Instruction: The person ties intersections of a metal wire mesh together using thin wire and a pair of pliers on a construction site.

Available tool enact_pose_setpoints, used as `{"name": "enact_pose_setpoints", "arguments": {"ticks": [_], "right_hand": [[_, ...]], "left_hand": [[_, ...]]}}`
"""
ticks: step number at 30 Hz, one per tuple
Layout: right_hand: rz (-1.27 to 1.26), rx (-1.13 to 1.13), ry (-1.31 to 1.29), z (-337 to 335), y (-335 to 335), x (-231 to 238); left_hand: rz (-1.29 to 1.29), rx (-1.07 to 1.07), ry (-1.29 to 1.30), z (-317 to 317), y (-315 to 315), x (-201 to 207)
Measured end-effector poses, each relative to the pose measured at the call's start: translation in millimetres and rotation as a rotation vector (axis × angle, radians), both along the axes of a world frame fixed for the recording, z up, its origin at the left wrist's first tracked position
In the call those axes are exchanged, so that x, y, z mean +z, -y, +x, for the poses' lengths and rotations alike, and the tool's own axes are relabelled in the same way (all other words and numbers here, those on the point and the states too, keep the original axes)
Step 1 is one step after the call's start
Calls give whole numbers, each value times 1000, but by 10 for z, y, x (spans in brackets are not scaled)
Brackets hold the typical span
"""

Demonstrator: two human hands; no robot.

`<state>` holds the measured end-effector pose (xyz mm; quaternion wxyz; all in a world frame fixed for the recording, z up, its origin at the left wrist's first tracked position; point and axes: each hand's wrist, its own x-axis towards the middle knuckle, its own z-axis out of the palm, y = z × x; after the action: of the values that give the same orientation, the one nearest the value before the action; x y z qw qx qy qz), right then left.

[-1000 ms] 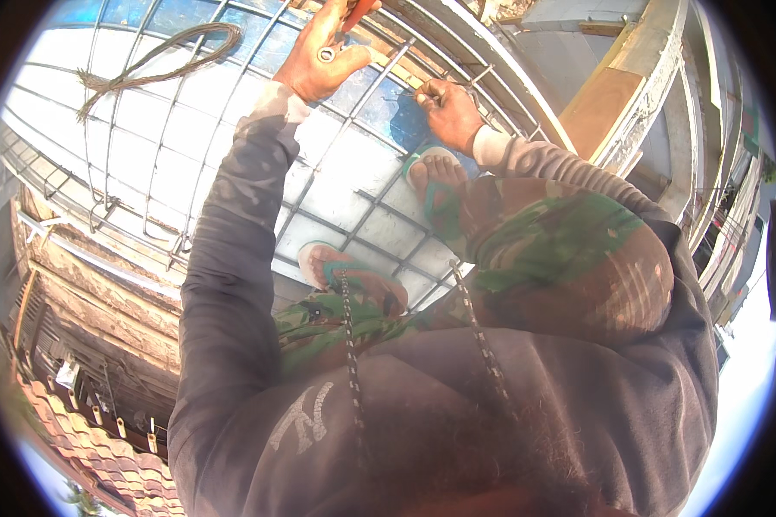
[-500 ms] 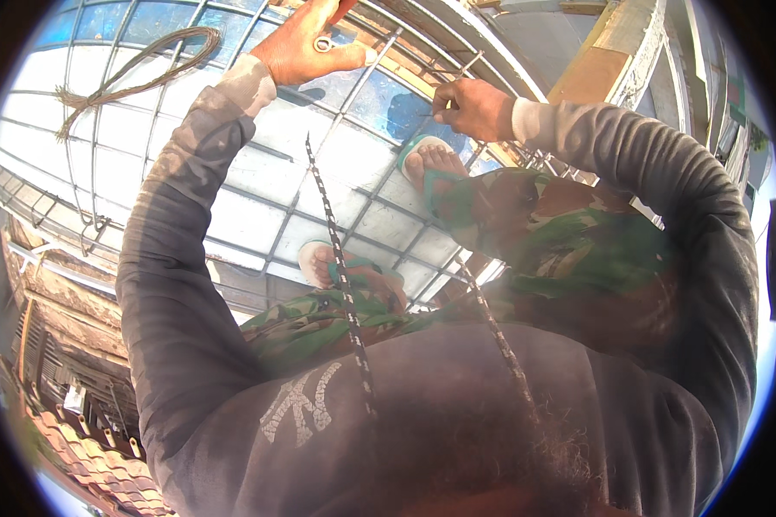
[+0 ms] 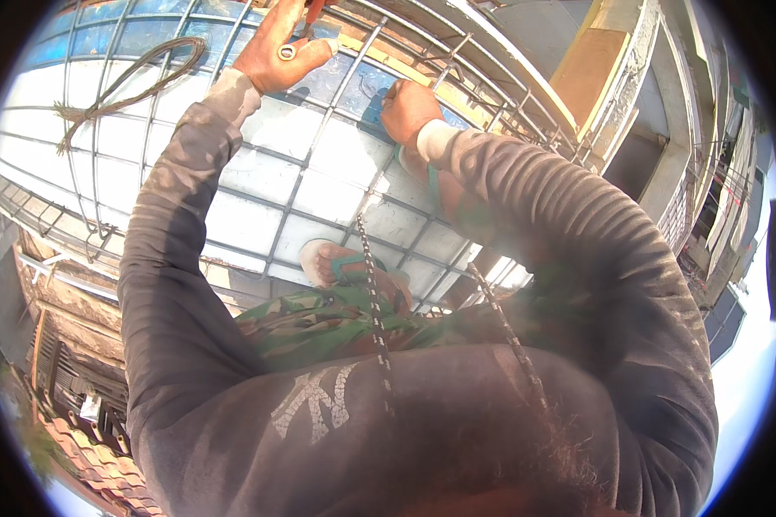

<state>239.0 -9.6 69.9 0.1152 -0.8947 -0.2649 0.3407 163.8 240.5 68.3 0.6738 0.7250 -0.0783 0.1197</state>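
At the far left, a looped bundle of thin wire (image 3: 93,113) is lying on the metal mesh (image 3: 329,109), out of reach of both my hands, and the mesh itself is spreading under them across a white-and-blue sheet (image 3: 263,125). Toward the middle, my left hand (image 3: 276,56) is hanging over the bars, its fingers closing around a red handle (image 3: 316,9) while the thumb is pointing away from it. To the right, my right hand (image 3: 411,112) is hovering by the bars with its fingers curling inward; I cannot tell whether they are pinching a bit of wire or nothing. I judge that I am working by hand at the bars, between one touch and another, and that the next move is calling for a firm hold on the handle and careful right fingertips, without snagging on the rods. The upper edge is cutting off my left fingertips and whatever the handle belongs to; the back of my right hand is hiding its own fingertips, and my right sleeve (image 3: 543,185) is covering much of my right leg. Glare is washing out the sheet.
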Motion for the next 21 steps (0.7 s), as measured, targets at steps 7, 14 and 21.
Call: {"name": "enact_pose_setpoints", "arguments": {"ticks": [7,14,21], "right_hand": [[-12,-82,38,40,-145,-105],[44,-174,64,-30,-259,-176],[135,-247,-99,-89,-251,-121]], "left_hand": [[-86,42,-17,22,73,253],[-52,113,-192,-82,124,383],[-46,97,-150,-14,59,229]]}}
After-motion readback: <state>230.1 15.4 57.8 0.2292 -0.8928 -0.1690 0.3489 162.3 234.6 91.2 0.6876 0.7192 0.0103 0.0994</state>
